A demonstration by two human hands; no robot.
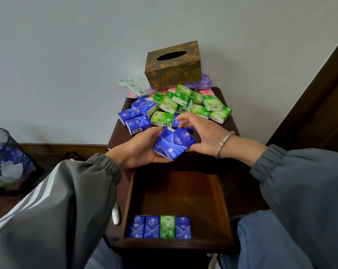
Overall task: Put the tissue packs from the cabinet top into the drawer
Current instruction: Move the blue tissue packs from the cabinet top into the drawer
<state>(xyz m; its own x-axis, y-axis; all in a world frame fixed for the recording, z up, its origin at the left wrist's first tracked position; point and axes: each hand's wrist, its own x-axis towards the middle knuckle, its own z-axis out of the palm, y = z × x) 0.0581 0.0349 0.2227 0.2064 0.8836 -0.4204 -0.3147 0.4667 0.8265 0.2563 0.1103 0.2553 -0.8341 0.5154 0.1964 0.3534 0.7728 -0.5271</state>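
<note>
Blue tissue packs (174, 144) are held between both hands just above the front edge of the dark wooden cabinet top (117, 134). My left hand (139, 150) cups them from below and the left. My right hand (201, 134) grips them from the right, its fingers reaching over toward another blue pack behind. A heap of green packs (185, 103), blue packs (137, 117) and some pink ones (207, 92) covers the cabinet top. The drawer (183, 195) is pulled out below; a row of three blue packs and one green pack (160, 227) stands along its front wall.
A gold-patterned tissue box (173, 65) rests at the back of the heap, with plastic wrappers (135, 86) beside it. A dark waste bin (7, 162) with paper inside stands at the left. A small white object (115, 213) lies left of the drawer. A wooden door frame (319, 94) rises at the right.
</note>
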